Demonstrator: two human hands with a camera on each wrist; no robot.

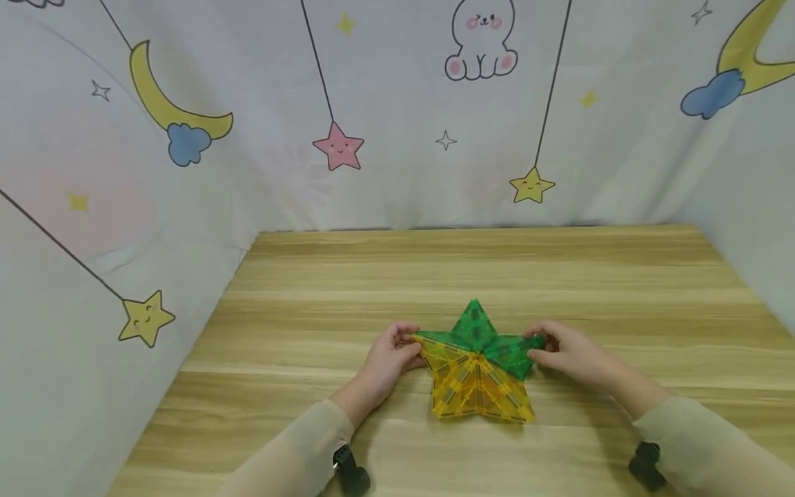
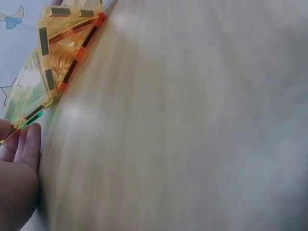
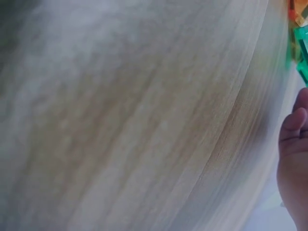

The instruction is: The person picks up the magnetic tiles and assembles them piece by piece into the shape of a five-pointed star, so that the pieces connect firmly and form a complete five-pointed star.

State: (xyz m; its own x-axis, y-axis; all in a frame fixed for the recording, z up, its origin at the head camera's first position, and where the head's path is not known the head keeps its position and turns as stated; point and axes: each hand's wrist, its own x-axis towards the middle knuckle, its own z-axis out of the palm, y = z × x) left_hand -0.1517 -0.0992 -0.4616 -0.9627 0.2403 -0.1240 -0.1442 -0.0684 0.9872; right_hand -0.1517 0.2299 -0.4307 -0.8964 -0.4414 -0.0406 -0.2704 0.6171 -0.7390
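A five-pointed star of translucent magnetic tiles point(image 1: 478, 373) sits on the wooden table, raised toward its middle. Its upper part is green and its lower part yellow-orange, with dark magnet strips along the tile edges. My left hand point(image 1: 385, 362) pinches the star's left tip between thumb and fingers. On the opposite side, my right hand point(image 1: 574, 352) grips the green right tip with thumb and fingertips. The left wrist view shows the orange tile edges point(image 2: 44, 41) above the left hand point(image 2: 17, 187). Only a green corner point(image 3: 303, 43) appears beside the right hand point(image 3: 294, 159) in the right wrist view.
The wood-grain table point(image 1: 310, 276) reaches back to a pale curtain point(image 1: 397, 83) printed with stars, moons and a bear-like animal. Curtain also hangs along both sides. A dark wrist device is on the left sleeve point(image 1: 298, 442) and another on the right sleeve point(image 1: 708, 435).
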